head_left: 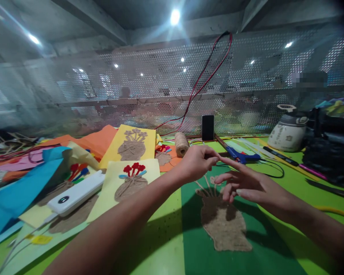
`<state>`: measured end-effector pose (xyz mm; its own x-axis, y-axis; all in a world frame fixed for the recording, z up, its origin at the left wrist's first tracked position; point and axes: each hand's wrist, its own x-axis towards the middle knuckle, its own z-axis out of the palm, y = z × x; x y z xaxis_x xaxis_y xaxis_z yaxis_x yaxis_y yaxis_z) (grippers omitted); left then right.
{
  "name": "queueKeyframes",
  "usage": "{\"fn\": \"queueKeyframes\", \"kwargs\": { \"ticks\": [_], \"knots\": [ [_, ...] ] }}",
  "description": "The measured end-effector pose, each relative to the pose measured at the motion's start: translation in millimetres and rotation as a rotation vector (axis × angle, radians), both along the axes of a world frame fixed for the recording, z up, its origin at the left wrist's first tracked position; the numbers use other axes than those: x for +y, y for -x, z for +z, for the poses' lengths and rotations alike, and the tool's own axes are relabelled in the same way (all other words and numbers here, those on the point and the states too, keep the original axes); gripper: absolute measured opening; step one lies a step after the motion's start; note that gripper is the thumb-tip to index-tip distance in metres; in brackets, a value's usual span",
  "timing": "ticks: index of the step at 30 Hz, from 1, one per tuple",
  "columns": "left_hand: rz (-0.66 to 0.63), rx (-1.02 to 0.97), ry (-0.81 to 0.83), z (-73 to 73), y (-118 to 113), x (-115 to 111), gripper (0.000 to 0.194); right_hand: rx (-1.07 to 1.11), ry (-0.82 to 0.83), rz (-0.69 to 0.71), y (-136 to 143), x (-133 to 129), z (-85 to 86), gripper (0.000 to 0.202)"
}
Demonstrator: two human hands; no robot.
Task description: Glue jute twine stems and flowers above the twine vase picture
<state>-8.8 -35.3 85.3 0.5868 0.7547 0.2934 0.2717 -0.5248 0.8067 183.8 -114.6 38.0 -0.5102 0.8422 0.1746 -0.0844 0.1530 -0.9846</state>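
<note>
My left hand [199,162] is raised above the top of a dark green sheet [195,236], thumb and fingers pinched together. Whatever sits in that pinch, if anything, is too small to make out. The index finger of my right hand [249,187] reaches to the left fingertips, while its other fingers are apart and loosely bent. Below both hands, a brown burlap vase shape [223,225] lies on the green sheet. Thin twine stems [209,185] with looped flower outlines rise from it, partly hidden by my hands.
To the left lie a yellow card [109,152] and a cream card [106,191] with burlap vases, plus a white power bank [80,193]. Behind stand a twine spool [182,144] and a black phone-like slab [208,128]. At right are a blue glue gun [243,156] and a bottle [286,133].
</note>
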Motion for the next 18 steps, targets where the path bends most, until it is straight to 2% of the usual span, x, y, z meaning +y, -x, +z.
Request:
{"fn": "queueKeyframes", "kwargs": {
  "ticks": [3, 7, 11, 14, 18],
  "knots": [
    [0.006, -0.032, 0.122, 0.3, -1.1, -1.8, 0.011, -0.026, -0.024, -0.009, 0.2, -0.3, -1.7, 0.074],
    [-0.006, -0.182, 0.352, 1.0, -2.9, -3.1, 0.005, -0.081, -0.063, -0.023, -0.9, 0.1, -4.6, 0.075],
    [-0.002, -0.197, 0.397, 0.1, -2.7, -0.7, 0.005, -0.143, -0.106, -0.046, -1.6, -1.1, -3.8, 0.072],
    [-0.003, -0.049, 0.253, -0.9, -0.3, 0.9, 0.009, -0.170, -0.082, -0.048, -1.8, -3.0, -2.4, 0.072],
    [0.023, 0.147, -0.271, 0.5, 2.5, -3.1, 0.016, -0.126, -0.042, -0.030, -4.6, -2.6, -3.4, 0.075]
  ]
}}
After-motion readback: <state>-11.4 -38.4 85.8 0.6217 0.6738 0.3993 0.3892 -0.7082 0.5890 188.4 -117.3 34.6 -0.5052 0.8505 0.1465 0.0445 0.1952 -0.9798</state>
